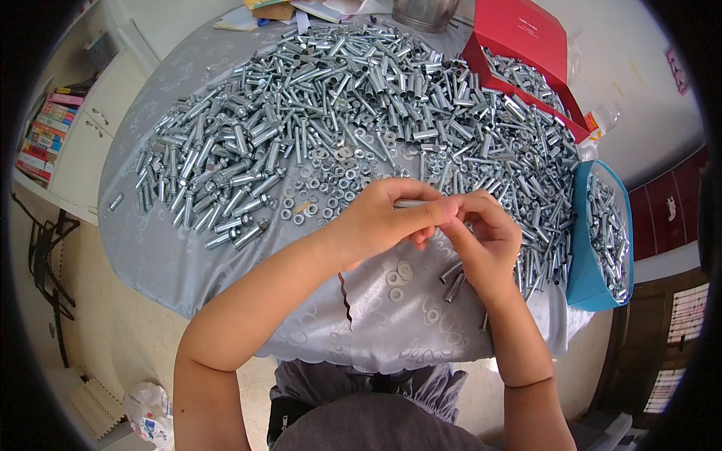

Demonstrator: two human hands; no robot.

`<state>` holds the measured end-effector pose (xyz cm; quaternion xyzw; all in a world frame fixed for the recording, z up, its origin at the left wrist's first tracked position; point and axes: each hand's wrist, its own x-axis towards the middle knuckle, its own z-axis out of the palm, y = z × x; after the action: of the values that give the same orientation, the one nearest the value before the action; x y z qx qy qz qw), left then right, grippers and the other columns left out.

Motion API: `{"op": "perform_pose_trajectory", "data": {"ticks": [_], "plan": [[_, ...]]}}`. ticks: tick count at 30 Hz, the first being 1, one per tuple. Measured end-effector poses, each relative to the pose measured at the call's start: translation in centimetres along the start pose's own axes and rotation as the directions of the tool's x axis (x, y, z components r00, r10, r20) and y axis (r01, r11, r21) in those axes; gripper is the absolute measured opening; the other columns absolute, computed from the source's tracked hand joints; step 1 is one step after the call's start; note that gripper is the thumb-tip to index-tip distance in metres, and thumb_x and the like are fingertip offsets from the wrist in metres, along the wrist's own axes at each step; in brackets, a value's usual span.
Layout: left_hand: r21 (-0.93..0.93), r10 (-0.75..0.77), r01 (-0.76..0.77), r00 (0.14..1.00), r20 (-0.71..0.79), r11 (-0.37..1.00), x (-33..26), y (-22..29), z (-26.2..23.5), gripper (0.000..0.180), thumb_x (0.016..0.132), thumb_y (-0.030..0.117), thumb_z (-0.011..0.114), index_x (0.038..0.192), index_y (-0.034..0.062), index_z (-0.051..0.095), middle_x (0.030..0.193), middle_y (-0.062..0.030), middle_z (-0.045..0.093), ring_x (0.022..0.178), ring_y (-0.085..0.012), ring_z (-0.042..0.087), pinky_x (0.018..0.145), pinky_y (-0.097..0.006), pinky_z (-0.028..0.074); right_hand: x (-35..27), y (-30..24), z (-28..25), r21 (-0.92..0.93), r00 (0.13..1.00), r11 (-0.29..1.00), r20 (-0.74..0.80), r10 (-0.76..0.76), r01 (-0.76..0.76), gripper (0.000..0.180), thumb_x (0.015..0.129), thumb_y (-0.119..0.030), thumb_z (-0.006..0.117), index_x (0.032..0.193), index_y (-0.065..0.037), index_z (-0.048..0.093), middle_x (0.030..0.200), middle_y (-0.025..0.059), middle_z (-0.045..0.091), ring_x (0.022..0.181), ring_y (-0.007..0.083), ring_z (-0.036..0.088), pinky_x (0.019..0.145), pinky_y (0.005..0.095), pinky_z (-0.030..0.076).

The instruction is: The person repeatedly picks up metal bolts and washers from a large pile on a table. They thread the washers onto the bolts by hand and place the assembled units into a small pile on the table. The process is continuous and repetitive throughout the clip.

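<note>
My left hand (pixel 387 218) pinches a slim metal bolt (pixel 410 204) above the near part of the round table (pixel 165 248). My right hand (pixel 485 240) meets it at the fingertips, closed around the bolt's other end; what it holds there is hidden by the fingers. Below my hands lie a few flat washers (pixel 398 274) and two short metal sleeves (pixel 453 279) on the grey cloth. A loose patch of nuts and washers (pixel 331 180) lies just beyond my left hand.
A huge heap of silver bolts and sleeves (pixel 338 90) covers the table's far half. A red box (pixel 526 37) and a blue box (pixel 583 248), both holding metal parts, stand at the right. A white cabinet with books (pixel 53 135) is at the left.
</note>
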<state>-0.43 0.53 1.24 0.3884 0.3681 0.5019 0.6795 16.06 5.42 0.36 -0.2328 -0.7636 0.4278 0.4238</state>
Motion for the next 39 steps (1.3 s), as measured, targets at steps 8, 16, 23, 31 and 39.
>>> {"op": "perform_pose_trajectory", "data": {"ticks": [8, 16, 23, 31, 39], "plan": [[-0.128, -0.014, 0.007, 0.998, -0.054, 0.992, -0.1, 0.7, -0.5, 0.023, 0.084, 0.022, 0.056, 0.081, -0.0005, 0.056, 0.064, -0.0019, 0.050, 0.058, -0.0114, 0.048, 0.058, -0.025, 0.042, 1.3, -1.4, -1.1, -0.267, 0.998, 0.963, -0.065, 0.018, -0.034, 0.018, 0.070, -0.003, 0.068, 0.087, -0.003, 0.064, 0.065, 0.0012, 0.051, 0.057, 0.0089, 0.046, 0.053, 0.0214, 0.037], [-0.062, -0.018, 0.005, 0.977, -0.212, 0.998, 0.5, 0.4, -1.2, 0.021, 0.082, 0.020, 0.055, 0.075, 0.0007, 0.053, 0.060, -0.0018, 0.048, 0.053, -0.0118, 0.046, 0.056, -0.026, 0.041, 0.9, 0.0, -2.2, -0.645, 0.970, 0.762, 0.142, 0.195, -0.059, 0.016, 0.070, -0.015, 0.067, 0.084, -0.008, 0.066, 0.068, 0.0072, 0.054, 0.059, 0.0228, 0.055, 0.053, 0.0326, 0.044], [-0.098, 0.004, -0.030, 0.965, -0.262, 0.995, 0.5, 0.5, -0.8, 0.020, 0.082, 0.019, 0.055, 0.075, 0.0005, 0.054, 0.060, -0.0027, 0.049, 0.054, -0.0127, 0.047, 0.056, -0.026, 0.042, 0.9, -0.1, -1.9, -0.703, 0.971, 0.706, 0.098, 0.220, -0.089, 0.018, 0.068, -0.021, 0.069, 0.080, -0.008, 0.064, 0.068, 0.0071, 0.053, 0.060, 0.0229, 0.056, 0.055, 0.0331, 0.044], [-0.084, -0.008, -0.014, 0.967, -0.253, 0.996, 0.6, 0.1, -1.2, 0.019, 0.082, 0.018, 0.054, 0.076, 0.0002, 0.054, 0.061, -0.0027, 0.049, 0.055, -0.0131, 0.047, 0.057, -0.027, 0.042, 0.5, 0.3, -1.4, -0.695, 0.984, 0.719, 0.127, 0.121, 0.002, 0.017, 0.070, -0.018, 0.067, 0.081, -0.006, 0.062, 0.072, 0.0078, 0.054, 0.062, 0.0240, 0.056, 0.056, 0.0339, 0.045], [0.006, -0.002, 0.004, 0.975, -0.221, 1.000, 0.7, -0.2, -1.1, 0.019, 0.082, 0.019, 0.055, 0.078, -0.0001, 0.055, 0.061, -0.0025, 0.049, 0.054, -0.0117, 0.047, 0.057, -0.027, 0.043, 0.7, -0.3, -1.0, -0.361, 0.978, 0.912, 0.007, 0.209, -0.193, 0.020, 0.073, -0.011, 0.067, 0.091, -0.004, 0.062, 0.076, 0.0064, 0.059, 0.066, 0.0159, 0.058, 0.057, 0.0260, 0.044]]}}
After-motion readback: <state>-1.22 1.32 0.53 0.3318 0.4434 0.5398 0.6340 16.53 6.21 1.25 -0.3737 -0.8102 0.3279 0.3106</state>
